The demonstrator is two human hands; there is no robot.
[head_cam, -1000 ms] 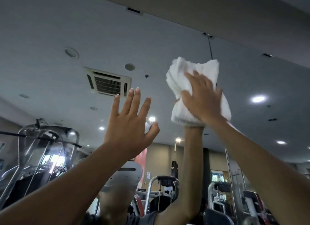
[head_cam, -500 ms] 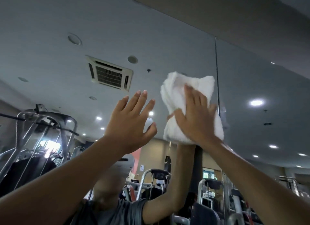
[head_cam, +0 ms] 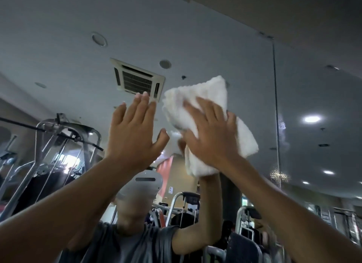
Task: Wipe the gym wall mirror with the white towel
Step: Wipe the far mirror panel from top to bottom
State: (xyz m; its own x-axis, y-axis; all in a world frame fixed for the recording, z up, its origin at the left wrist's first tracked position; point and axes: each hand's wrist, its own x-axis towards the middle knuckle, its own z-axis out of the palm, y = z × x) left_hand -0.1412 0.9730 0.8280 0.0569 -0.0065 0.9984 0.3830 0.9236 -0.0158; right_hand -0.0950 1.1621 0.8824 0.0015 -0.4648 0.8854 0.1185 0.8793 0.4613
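Right hand (head_cam: 211, 133) presses white towel (head_cam: 207, 92) on mirror (head_cam: 58, 37); left hand (head_cam: 133, 133) spread, perhaps touching.

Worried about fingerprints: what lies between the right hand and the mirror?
The white towel, pressed under the right hand against the mirror; head view shows it.

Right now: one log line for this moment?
step: wiping | right hand: flat on white towel, pressing it to mirror | left hand: open, raised beside towel, holds nothing

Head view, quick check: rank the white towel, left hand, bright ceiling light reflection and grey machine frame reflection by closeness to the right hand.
1. white towel, under the right hand, touching.
2. left hand, just leftward.
3. ceiling light reflection, off right.
4. machine frame reflection, far left.
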